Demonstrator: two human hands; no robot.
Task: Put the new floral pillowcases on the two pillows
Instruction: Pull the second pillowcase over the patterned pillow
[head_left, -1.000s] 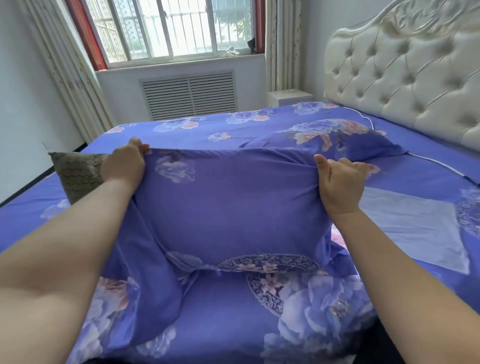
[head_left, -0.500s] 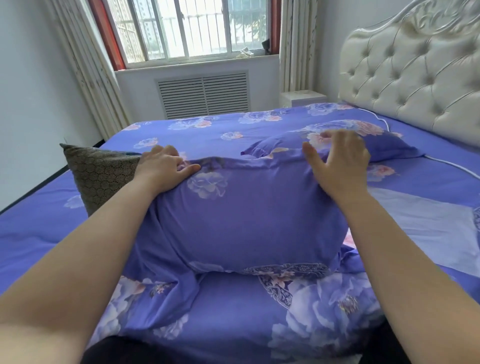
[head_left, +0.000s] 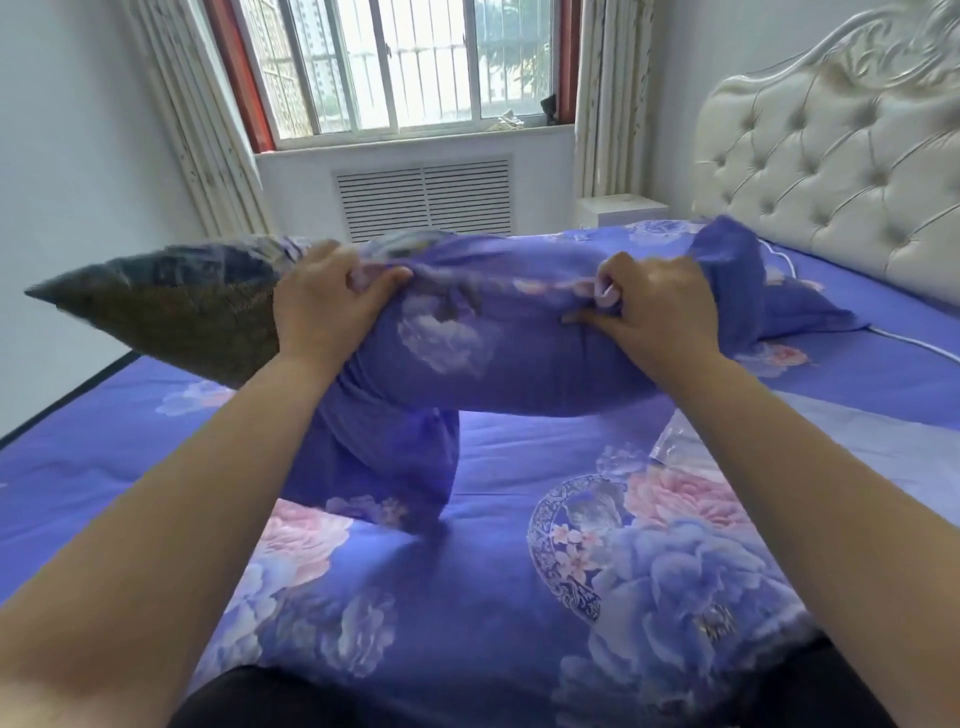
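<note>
I hold a pillow in a purple floral pillowcase (head_left: 498, 353) level above the bed. My left hand (head_left: 332, 306) is shut on its left part and my right hand (head_left: 654, 306) pinches bunched fabric on its right part. A loose end of the pillowcase (head_left: 395, 467) hangs down to the bedspread under my left hand. A brown patterned pillow (head_left: 171, 312) juts out to the left of my left hand; whether it sits inside the case or behind it is unclear. Another floral-cased pillow (head_left: 815, 317) lies by the headboard.
The bed carries a purple floral bedspread (head_left: 467, 597). A pale blue folded cloth (head_left: 883, 457) lies at the right. The tufted cream headboard (head_left: 831, 156) stands at the far right, a white nightstand (head_left: 618, 208) and a window with curtains beyond the bed.
The cased pillow stood on edge on the bed with my hands at its top. Now both hands grip it and it is lifted and turned level. The brown pillow appears higher and blurred.
</note>
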